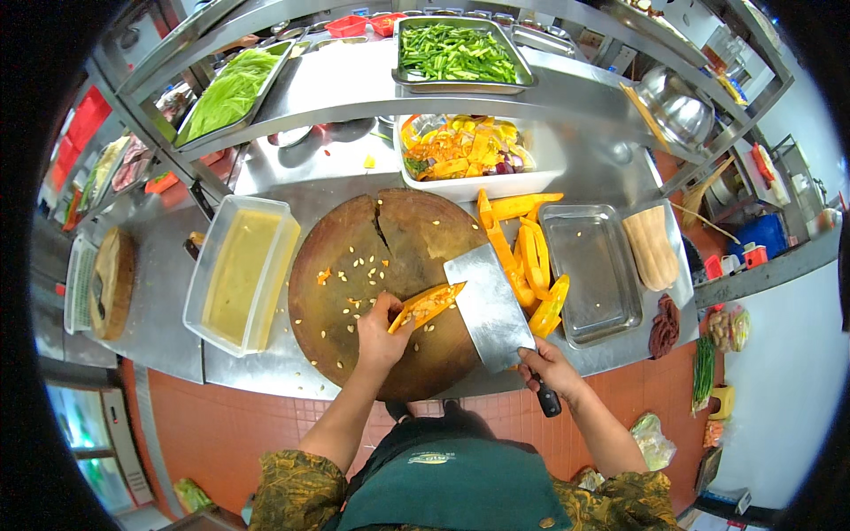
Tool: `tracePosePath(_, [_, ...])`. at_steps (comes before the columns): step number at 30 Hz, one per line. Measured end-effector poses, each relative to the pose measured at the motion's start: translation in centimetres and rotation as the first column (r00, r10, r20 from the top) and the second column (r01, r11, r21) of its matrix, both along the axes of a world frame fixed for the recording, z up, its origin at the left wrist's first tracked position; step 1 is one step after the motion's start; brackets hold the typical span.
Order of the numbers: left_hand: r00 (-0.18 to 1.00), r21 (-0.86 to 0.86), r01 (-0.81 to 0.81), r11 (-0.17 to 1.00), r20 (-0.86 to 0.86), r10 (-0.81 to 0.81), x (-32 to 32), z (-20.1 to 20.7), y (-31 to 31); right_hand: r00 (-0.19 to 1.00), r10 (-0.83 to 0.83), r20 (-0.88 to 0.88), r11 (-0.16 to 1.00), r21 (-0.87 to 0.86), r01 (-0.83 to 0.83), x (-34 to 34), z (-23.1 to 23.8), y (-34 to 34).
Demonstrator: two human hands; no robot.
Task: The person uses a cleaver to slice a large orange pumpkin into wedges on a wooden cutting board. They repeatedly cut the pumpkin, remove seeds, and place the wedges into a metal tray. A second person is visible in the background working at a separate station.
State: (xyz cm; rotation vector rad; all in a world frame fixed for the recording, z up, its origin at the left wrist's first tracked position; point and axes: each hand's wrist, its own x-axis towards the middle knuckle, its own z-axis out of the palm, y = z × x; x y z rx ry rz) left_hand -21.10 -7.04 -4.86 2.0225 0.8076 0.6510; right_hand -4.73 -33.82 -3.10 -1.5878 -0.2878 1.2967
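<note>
My left hand [381,334] is closed on the near end of an orange squash wedge [428,306], whose hollow holds pale seeds. The wedge is over the round wooden chopping block [341,257], which is cracked at the far side and strewn with seeds and orange bits. My right hand [551,365] grips a broad cleaver [491,305] by its black handle, fingers wrapped around it. The blade lies over the block's right side, its far edge near the wedge's tip. Beyond the cleaver, several cut squash wedges [529,257] are piled to the right of the block.
A clear tub of yellowish liquid [285,265] stands left of the block. To the right are a metal tray [624,310] and a whole butternut squash [652,250]. A white bin of scraps [469,188] sits behind, under a shelf carrying a tray of green cut vegetables [456,55].
</note>
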Motion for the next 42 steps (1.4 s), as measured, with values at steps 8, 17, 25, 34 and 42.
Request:
tracePosePath(8, [1.000,-0.007,-0.010,1.000,0.021,0.010,0.0,0.2,-0.2,0.995,-0.019,-0.098,0.999,0.031,0.022,0.5,-1.3,0.0])
tracePosePath(17, [0.999,-0.026,-0.036,0.999,0.010,0.037,0.0,-0.4,-0.3,0.996,0.047,-0.075,0.995,0.090,-0.040,0.6,-1.2,1.3])
tracePosePath(25, [0.999,0.013,-0.047,0.999,0.020,0.047,0.2,0.0,-0.5,0.989,0.017,-0.145,0.996,0.084,-0.005,0.6,-2.6,1.7])
tracePosePath(34, [0.999,-0.004,-0.038,0.999,0.030,0.039,0.3,-0.2,-0.4,0.976,-0.002,-0.216,0.998,0.064,0.016,-0.1,-2.3,2.1])
tracePosePath(42, [0.998,0.011,-0.045,0.999,0.041,0.044,0.2,-0.6,-0.3,0.976,0.005,-0.219,0.996,0.088,0.015,-1.4,-1.5,3.2])
